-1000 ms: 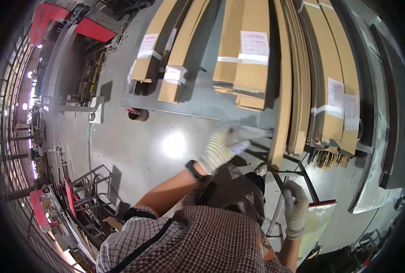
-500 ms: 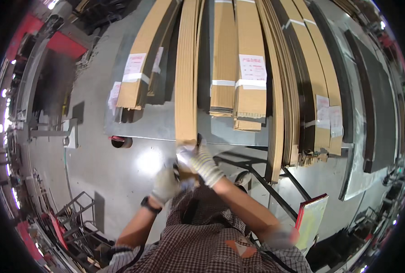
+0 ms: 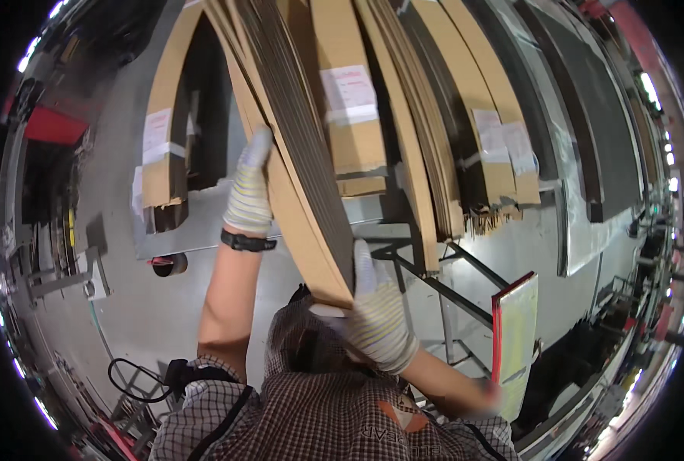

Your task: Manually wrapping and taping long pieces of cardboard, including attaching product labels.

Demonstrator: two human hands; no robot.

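A long bundle of thin cardboard strips [image 3: 299,230] with dark, layered edges slants across the middle, its near end close to my body. My left hand [image 3: 250,188], in a striped knit glove, is wrapped against the bundle's left side with the fingertips up along it. My right hand [image 3: 380,319], gloved alike, grips the near end. Its thumb lies against the dark right side, while the fingers go beneath the end, partly hidden. Just right of the bundle lies another cardboard pack [image 3: 353,146] with a white band and a printed label.
A grey table [image 3: 203,227] bears more banded packs, including a labelled one [image 3: 161,142] at left. Long cardboard strips [image 3: 415,177] lie to the right, overhanging dark metal legs. A red-edged board [image 3: 515,346] stands at near right. Dark panels [image 3: 587,115] lie farther right.
The bundle has swung to a slant, its dark right side now showing. My left hand has moved farther along its left side. My right hand has shifted to the near end.
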